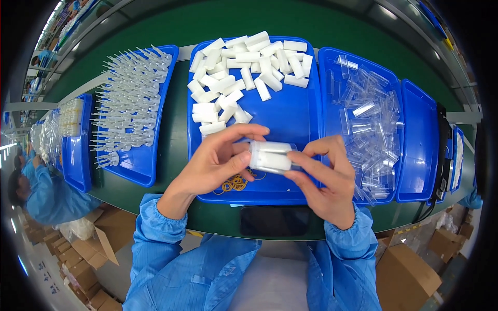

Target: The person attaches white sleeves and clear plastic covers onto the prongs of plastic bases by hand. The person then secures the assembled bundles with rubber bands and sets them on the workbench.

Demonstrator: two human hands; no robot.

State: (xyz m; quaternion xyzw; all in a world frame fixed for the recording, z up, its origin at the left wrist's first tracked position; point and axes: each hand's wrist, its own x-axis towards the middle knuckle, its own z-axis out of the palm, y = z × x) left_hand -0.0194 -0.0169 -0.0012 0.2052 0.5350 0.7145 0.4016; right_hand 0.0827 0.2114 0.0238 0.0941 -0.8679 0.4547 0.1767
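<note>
Between my two hands, above the near part of the middle blue tray (282,193), is a clear plastic tube (272,156) with white pieces inside it. My left hand (220,158) grips its left end between thumb and fingers. At the right end, my right hand (327,176) pinches the tube with the thumb and index finger. Many similar white block-like pieces (270,81) lie loose over the far and left parts of the tray. Yellow rubber bands (234,184) sit beneath my left hand, partly hidden by it.
Right of the middle tray, another blue tray holds clear plastic sleeves (365,124). Thin-stemmed white plastic parts (129,98) fill a tray to the left. A dark phone (274,221) lies at the table's near edge. Cardboard boxes (407,280) stand below; a person in blue (57,194) works far left.
</note>
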